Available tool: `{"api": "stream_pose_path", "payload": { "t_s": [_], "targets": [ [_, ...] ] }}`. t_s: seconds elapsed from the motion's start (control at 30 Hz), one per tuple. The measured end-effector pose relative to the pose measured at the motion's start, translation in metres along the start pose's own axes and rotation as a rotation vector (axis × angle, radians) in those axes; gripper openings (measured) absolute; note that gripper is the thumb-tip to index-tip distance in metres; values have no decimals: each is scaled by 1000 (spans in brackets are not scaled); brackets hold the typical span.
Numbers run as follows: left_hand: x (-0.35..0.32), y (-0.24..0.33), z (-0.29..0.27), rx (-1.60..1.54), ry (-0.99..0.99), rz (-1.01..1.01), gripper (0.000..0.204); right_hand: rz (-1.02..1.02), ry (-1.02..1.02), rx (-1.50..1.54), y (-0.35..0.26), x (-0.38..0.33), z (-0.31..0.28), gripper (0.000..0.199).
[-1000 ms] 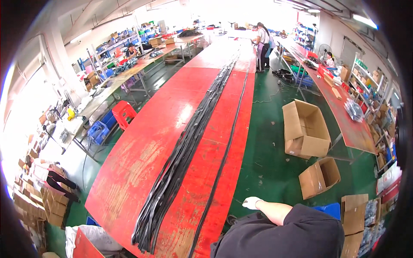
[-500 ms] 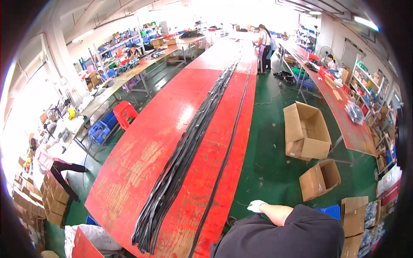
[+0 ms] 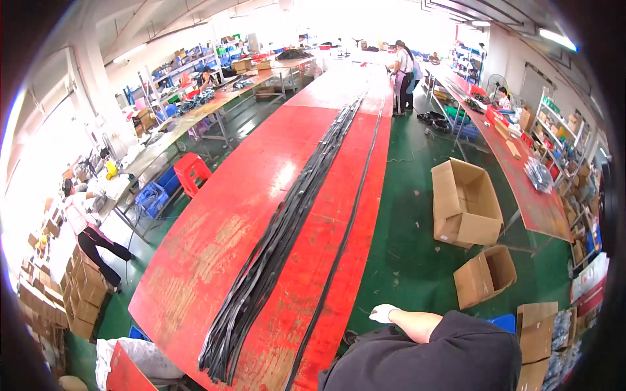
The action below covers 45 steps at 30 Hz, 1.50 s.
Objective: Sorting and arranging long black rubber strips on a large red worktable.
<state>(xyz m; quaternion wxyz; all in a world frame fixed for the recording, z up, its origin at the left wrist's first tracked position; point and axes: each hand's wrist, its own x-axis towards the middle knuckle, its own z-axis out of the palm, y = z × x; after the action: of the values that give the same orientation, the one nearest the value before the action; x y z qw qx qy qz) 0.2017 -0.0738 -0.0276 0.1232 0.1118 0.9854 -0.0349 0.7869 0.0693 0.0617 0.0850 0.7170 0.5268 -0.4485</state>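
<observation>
At the lower edge, the right hand, in a white glove of matte look, reaches out from a plain black sleeve. I cannot tell whether its fingers are spread or closed on anything; it sits over the green floor, just beside the table's right edge.

Nearest to it on the red table lies a single black strip, thin and gently curved, running lengthwise. Further left, a thick bundle of black strips stretches up the tabletop, flat and ribbon-like, with glossy streaks and uneven near ends. The smooth red surface is scuffed through to tan patches (heaviest toward the near end).

A crumpled white sack slumps by the near left corner. To the right, a small brown carton gapes open on the floor, and beyond it stands a larger carton, its flaps splayed; a pale label low on that one is too small to read.

Farther off are a moulded red plastic stool, a clear plastic bag on the right bench, and a co-worker at the table's far end.
</observation>
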Motion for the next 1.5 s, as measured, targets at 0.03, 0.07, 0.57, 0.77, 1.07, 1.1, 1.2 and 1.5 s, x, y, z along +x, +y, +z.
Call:
{"api": "stream_pose_path", "payload": {
  "t_s": [0.03,0.07,0.57,0.77,1.07,1.1,1.2,1.5],
  "targets": [
    [0,-1,0,4,1,-3,22,7,-4,-11,-1,-2,-1,48],
    [1,-1,1,5,2,-4,22,10,-2,-6,1,1,1,49],
    [0,-9,0,44,7,-16,20,8,-11,7,12,6,14,48],
    [-1,-12,-1,64,8,-22,19,-2,-18,-16,16,9,18,48],
    [3,-17,-3,76,10,-31,19,-13,-17,-4,11,11,19,48],
    [4,-18,-3,75,9,-32,19,-21,-14,-12,10,11,19,48],
    [7,-19,-3,76,13,-37,19,-16,-10,-18,10,10,20,49],
    [12,-28,-3,85,21,-50,20,17,-29,9,4,1,23,49]
  ]
}}
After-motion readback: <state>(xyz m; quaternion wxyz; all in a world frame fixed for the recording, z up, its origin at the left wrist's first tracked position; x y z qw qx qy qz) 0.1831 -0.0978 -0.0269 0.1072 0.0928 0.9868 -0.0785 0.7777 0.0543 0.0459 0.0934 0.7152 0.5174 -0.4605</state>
